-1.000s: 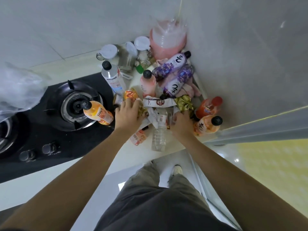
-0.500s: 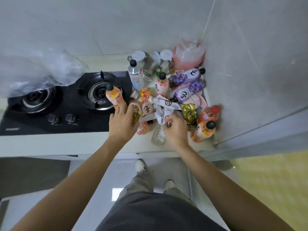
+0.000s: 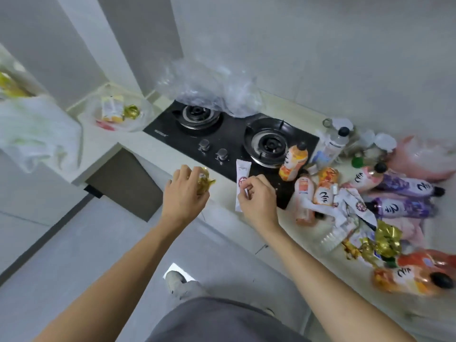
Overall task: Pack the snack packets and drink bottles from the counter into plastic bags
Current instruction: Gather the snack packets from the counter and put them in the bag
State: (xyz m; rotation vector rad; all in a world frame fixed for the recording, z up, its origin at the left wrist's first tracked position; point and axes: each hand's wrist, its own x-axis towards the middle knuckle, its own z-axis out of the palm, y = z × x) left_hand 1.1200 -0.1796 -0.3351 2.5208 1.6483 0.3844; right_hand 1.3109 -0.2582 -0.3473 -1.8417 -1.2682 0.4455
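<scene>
My left hand (image 3: 183, 193) grips a gold foil snack packet (image 3: 205, 181) in front of the counter edge. My right hand (image 3: 257, 197) pinches a long white snack packet (image 3: 242, 172) upright beside the stove knobs. On the counter to the right lies a heap of orange drink bottles (image 3: 293, 160), purple drink bottles (image 3: 404, 187), white packets (image 3: 355, 208) and gold foil packets (image 3: 387, 236). A clear plastic bag (image 3: 121, 112) with a few snacks inside sits on the counter at the far left of the stove.
A black two-burner gas stove (image 3: 229, 134) fills the counter's middle, with a crumpled clear plastic bag (image 3: 209, 87) on its back edge. A white plastic bag (image 3: 37, 132) hangs at the left. Jars and a pink bag (image 3: 424, 156) stand at the back right.
Both hands lifted off the heap and moved left, each carrying a packet. My view swung left, so the left end of the counter and its bags now show.
</scene>
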